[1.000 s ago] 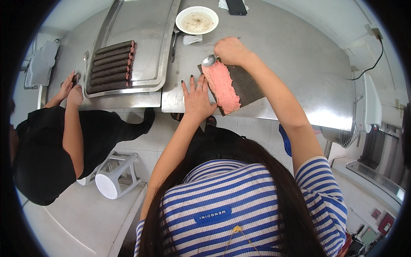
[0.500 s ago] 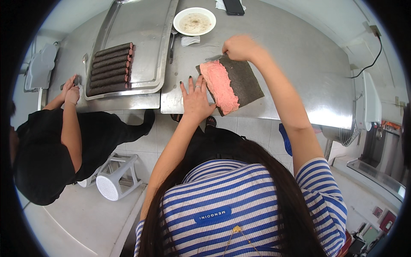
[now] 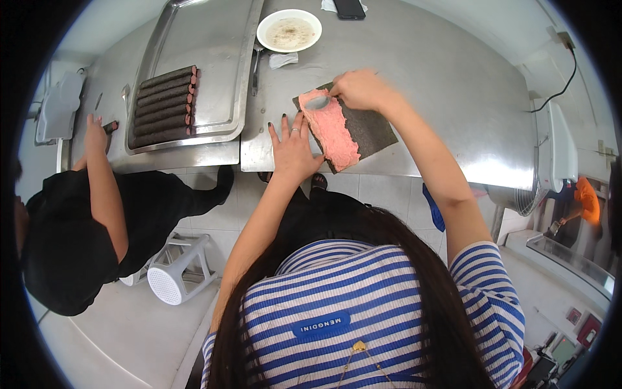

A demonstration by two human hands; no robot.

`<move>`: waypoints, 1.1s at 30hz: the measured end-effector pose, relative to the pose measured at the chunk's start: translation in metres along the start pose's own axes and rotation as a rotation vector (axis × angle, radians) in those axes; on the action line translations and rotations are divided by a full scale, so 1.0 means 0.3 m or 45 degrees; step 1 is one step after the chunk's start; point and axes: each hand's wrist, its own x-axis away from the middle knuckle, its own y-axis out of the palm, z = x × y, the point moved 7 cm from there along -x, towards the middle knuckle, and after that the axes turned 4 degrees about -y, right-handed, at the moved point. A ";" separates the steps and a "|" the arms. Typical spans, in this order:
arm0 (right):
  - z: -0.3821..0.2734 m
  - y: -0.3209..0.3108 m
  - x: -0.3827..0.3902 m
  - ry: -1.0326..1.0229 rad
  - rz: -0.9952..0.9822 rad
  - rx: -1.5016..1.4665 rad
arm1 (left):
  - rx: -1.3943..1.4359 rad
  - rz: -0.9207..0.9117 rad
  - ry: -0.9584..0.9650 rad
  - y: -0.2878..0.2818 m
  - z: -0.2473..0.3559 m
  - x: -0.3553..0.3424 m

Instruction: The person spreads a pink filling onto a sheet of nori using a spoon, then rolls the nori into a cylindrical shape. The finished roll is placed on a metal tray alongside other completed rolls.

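A dark seaweed sheet point(image 3: 376, 129) lies at a slant on the steel table in front of me. Pink paste point(image 3: 338, 137) covers its left part in a rough-edged band, while the right part is bare. My right hand point(image 3: 360, 89) is closed around a spoon, and the spoon's bowl point(image 3: 317, 102) rests on the paste near the far end. Most of the handle is hidden by my fingers. Spread flat on the table, my left hand point(image 3: 295, 152) holds nothing; its fingertips and thumb are at the sheet's left edge.
Left of me, a metal tray point(image 3: 241, 107) holds several dark seaweed rolls point(image 3: 162, 104). Beyond my hands stand a white bowl point(image 3: 289, 31) of cloudy liquid, a crumpled tissue point(image 3: 283, 60) and a phone point(image 3: 350, 9). A co-worker's hand point(image 3: 96, 137) is at far left, near a white stool point(image 3: 170, 279).
My right hand has shifted slightly left and nearer, bringing the spoon from the sheet's far edge onto the paste. The co-worker's hands have separated. A person in orange now shows at far right.
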 end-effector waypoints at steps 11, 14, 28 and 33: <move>-0.044 -0.017 0.161 0.044 -0.158 -0.190 | 0.011 0.012 -0.018 0.004 -0.013 0.004; 0.064 -0.025 0.111 0.162 0.055 -0.128 | 0.016 -0.010 -0.008 -0.004 0.000 -0.004; 0.105 -0.017 0.010 0.149 0.184 0.253 | 0.025 0.026 -0.008 0.002 -0.006 0.003; 0.099 -0.022 0.025 0.193 0.201 0.164 | -0.002 0.042 0.003 0.000 -0.004 0.005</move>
